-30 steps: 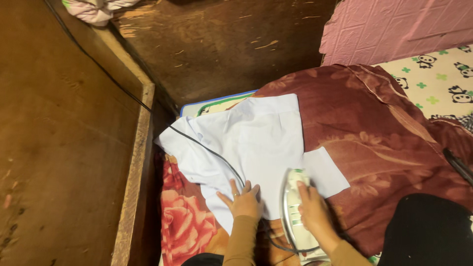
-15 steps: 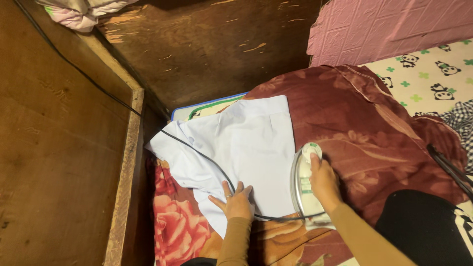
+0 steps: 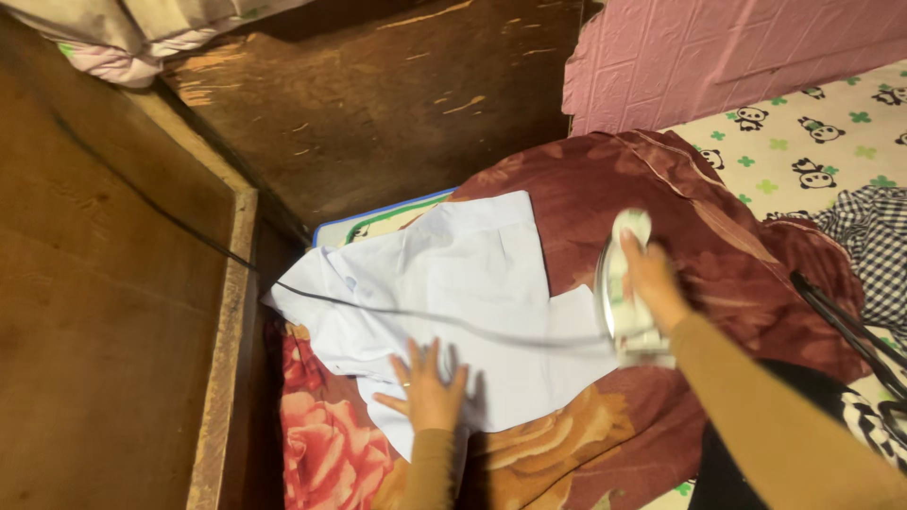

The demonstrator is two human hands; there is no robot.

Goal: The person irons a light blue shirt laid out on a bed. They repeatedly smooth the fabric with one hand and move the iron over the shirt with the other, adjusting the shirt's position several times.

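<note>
White shirt (image 3: 463, 283) is looking soft & slippy, left hand (image 3: 430, 392) spreading flat on its hem, right hand (image 3: 647, 283) gripping iron (image 3: 624, 288) beside the shirt by its handle.

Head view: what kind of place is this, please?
Probably a bedroom in a home, used for ironing. A white shirt lies on a red floral blanket; the left hand presses it flat and the right hand holds an iron. A panda-print sheet and wooden wall surround them.

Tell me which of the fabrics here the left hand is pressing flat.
The white shirt: the left hand lies spread on its lower edge. The dark red floral blanket sits beneath it, and the checked cloth lies far right, untouched.
</note>
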